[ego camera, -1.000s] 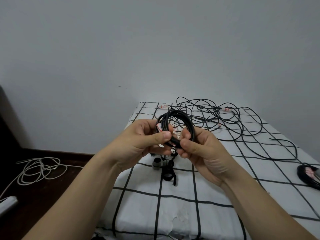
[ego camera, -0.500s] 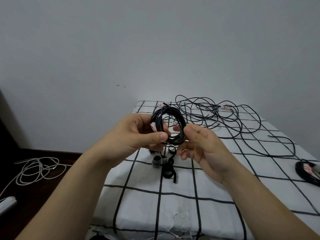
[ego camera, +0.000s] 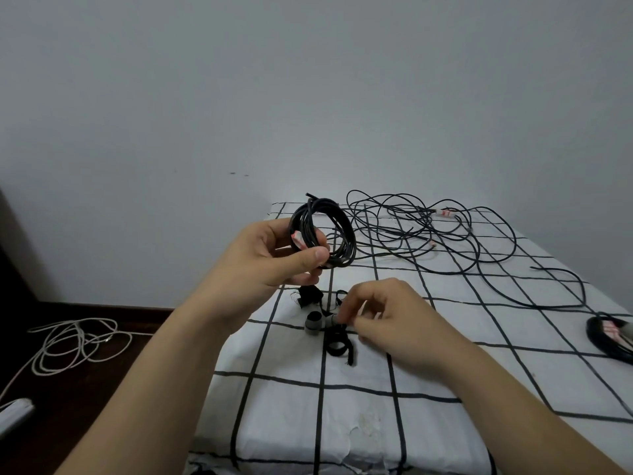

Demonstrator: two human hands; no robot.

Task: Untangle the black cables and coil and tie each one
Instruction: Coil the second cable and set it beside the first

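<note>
Left hand [ego camera: 270,265] is raised and grips 1 coiled black cable [ego camera: 347,231], thumb across the front and fingers behind the loops. The coil stands upright, clear of the table, with a red-and-white tag [ego camera: 297,240] by the fingers. Right hand [ego camera: 387,320] is low, below and right of the left hand, with curled fingertips at 1 of 2 grey rolls [ego camera: 314,324]; can't tell if it actually pinches it. Black straps [ego camera: 337,345] lie just under those fingertips. A tangle of loose black cables [ego camera: 411,231] is spread beyond the right hand. 1 more coiled cable [ego camera: 608,339] sits well to its right. All of it is on a table with a checked cloth [ego camera: 342,423]. White cable [ego camera: 75,344] lies on the floor, far left of the left arm.
</note>
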